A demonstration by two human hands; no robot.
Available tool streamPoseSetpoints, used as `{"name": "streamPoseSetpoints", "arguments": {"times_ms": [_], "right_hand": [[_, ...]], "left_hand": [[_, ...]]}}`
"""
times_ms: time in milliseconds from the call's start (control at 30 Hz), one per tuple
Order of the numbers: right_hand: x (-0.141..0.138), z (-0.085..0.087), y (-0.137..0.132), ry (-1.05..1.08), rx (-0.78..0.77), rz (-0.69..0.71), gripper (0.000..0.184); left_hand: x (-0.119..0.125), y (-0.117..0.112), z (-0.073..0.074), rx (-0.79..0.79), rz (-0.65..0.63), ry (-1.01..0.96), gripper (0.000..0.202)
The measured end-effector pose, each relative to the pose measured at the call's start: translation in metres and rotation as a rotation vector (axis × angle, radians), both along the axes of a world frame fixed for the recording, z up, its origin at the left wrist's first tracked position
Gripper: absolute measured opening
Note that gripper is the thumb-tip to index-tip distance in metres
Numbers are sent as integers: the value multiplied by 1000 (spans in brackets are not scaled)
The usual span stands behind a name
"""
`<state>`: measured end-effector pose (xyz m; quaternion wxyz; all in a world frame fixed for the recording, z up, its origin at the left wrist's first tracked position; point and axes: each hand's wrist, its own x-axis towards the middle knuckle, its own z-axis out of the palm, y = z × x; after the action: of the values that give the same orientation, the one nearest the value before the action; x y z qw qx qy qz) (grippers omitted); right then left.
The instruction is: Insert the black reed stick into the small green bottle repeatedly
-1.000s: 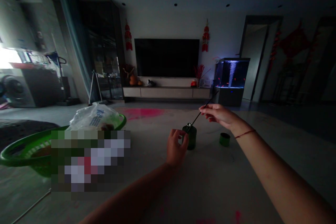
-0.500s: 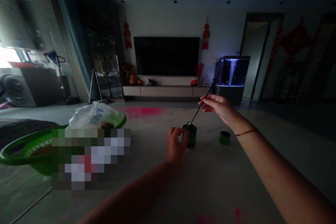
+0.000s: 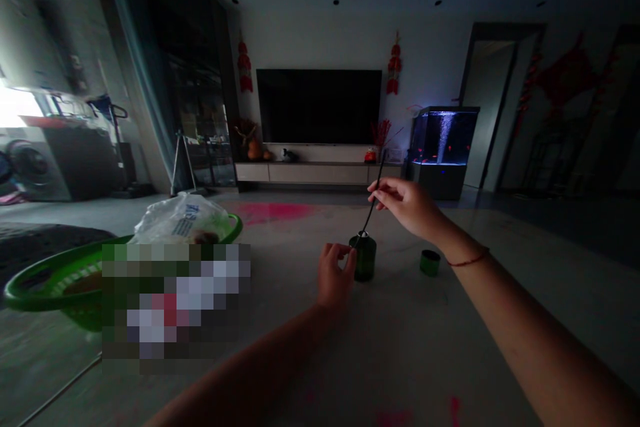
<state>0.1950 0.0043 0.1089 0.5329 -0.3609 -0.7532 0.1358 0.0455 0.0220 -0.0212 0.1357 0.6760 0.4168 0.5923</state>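
A dark green bottle (image 3: 365, 263) with a pale rim stands upright on the table. My right hand (image 3: 403, 203), with a red cord at its wrist, pinches a thin black stick (image 3: 369, 217) above the bottle. The stick slants down past the bottle's mouth and bows slightly. Its lower end meets the fingertips of my left hand (image 3: 336, 273), closed in a pinch beside the bottle's neck. Whether those fingers also touch the bottle is unclear. To the right sits a short green ring-shaped piece (image 3: 430, 263), like a cap.
At the left a green basket (image 3: 30, 300) holds a clear plastic bag (image 3: 175, 217); a blurred-out patch covers part of it. Pink stains mark the tabletop (image 3: 280, 360). Beyond are a television (image 3: 320, 107) and a lit fish tank (image 3: 443, 140).
My right hand has shifted a little to the left, bringing the stick's upper part closer to upright. The left hand and the bottle keep nearly the same place.
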Motion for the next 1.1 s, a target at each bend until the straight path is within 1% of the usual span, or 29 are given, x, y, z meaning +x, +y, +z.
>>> {"name": "streamPoseSetpoints", "arguments": {"times_ms": [100, 200, 333, 467, 600, 733, 867, 1100], "right_hand": [[-3, 2, -3, -67, 15, -20, 14], [-5, 3, -5, -73, 18, -14, 13], [-3, 5, -6, 67, 29, -24, 19], [6, 7, -2, 235, 83, -109, 24], [12, 6, 3, 282, 102, -172, 29], [11, 3, 6, 239, 58, -177, 28], [8, -6, 12, 163, -6, -184, 23], [10, -21, 22, -113, -98, -170, 21]], "left_hand": [[0, 1, 0, -3, 1, 6, 14], [1, 0, 0, -13, -15, 7, 14], [2, -2, 0, -11, -45, 1, 9], [2, 1, -3, -13, -41, -14, 10], [2, 4, -5, -18, -36, -22, 10], [3, 4, -5, -12, -22, -18, 7], [3, 3, -5, -5, -22, -6, 4], [2, -1, -3, -20, -33, 15, 5]]}}
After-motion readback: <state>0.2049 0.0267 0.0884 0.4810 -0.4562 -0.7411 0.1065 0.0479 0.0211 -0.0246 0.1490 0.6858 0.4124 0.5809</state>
